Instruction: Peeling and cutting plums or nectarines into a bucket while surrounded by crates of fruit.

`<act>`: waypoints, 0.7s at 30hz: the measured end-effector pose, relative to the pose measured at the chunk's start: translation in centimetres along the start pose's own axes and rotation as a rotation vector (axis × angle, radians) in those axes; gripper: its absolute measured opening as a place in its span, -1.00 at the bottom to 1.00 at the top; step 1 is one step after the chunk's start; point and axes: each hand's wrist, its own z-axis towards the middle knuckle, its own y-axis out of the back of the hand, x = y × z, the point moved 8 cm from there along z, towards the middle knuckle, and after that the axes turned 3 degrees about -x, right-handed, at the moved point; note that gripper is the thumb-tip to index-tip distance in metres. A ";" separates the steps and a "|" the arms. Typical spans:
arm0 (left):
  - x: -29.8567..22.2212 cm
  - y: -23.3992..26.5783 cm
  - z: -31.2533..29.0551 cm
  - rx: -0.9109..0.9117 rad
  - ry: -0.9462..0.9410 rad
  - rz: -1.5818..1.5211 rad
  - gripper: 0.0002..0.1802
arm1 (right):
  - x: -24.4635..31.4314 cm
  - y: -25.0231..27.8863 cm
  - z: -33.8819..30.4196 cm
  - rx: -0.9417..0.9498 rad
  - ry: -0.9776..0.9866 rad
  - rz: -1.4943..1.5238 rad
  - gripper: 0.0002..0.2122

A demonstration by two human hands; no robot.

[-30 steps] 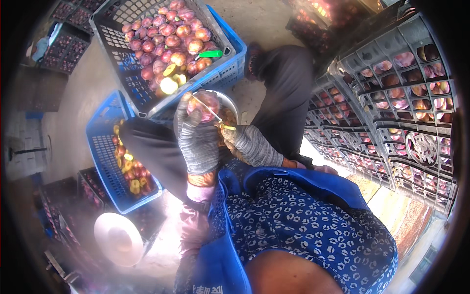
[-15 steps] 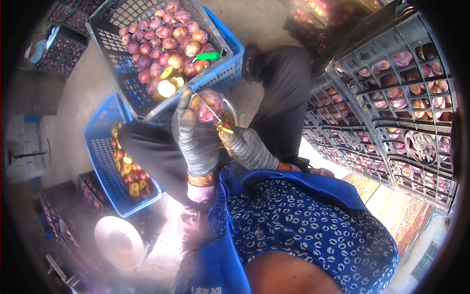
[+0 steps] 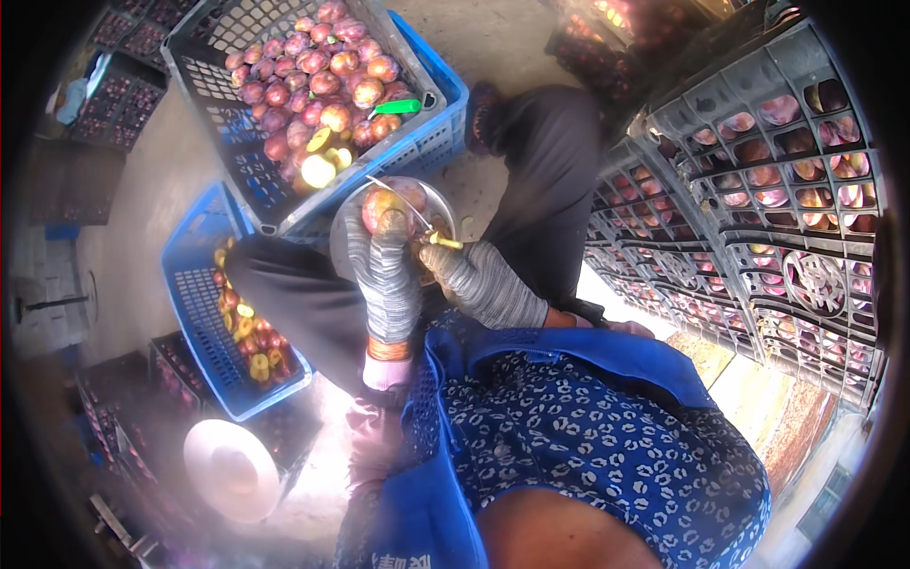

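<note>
In my left hand (image 3: pixel 387 280), in a grey knit glove, a reddish plum (image 3: pixel 377 204) is gripped with the thumb across its near side. My right hand (image 3: pixel 488 286), gloved alike, closes around the yellow handle of a small knife (image 3: pixel 445 241). The thin blade lies across the plum; how deep it sits I cannot tell. Below both hands is a round metal bowl (image 3: pixel 442 203), partly hidden. Just beyond, a grey crate (image 3: pixel 213 142) of whole plums holds a green-handled knife (image 3: pixel 398 106) and pale cut pieces (image 3: pixel 319 170) at its near side.
A blue basket (image 3: pixel 190 284) with halved plums stands left of my leg. The grey crate rests on another blue crate (image 3: pixel 431 123). Stacked black crates (image 3: pixel 749 237) full of plums rise close on the right. A pale round thing (image 3: pixel 230 471) lies at lower left.
My left hand has turned, and its thumb now lies over the near side of the plum. The plum and the knife have shifted slightly, and the knife handle points more to the right.
</note>
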 end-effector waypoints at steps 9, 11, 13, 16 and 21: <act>1.9 0.4 0.1 0.095 -0.063 -0.019 -0.45 | 2.5 0.8 -1.0 0.080 0.017 0.094 -0.58; 1.6 -1.5 -0.7 0.063 0.195 -0.404 -0.42 | 2.8 0.9 -1.1 0.063 0.063 -0.092 -0.60; 2.0 -2.3 -1.2 0.137 0.341 -0.405 -0.42 | 2.6 1.0 -1.1 0.047 0.011 -0.186 -0.63; 0.9 -1.4 -0.7 0.003 0.096 -0.191 -0.38 | 2.3 0.7 -1.3 0.070 -0.054 -0.173 -0.63; -0.5 -0.1 -0.4 0.010 -0.006 0.145 -0.42 | 1.8 1.1 -1.3 0.095 0.038 -0.069 -0.62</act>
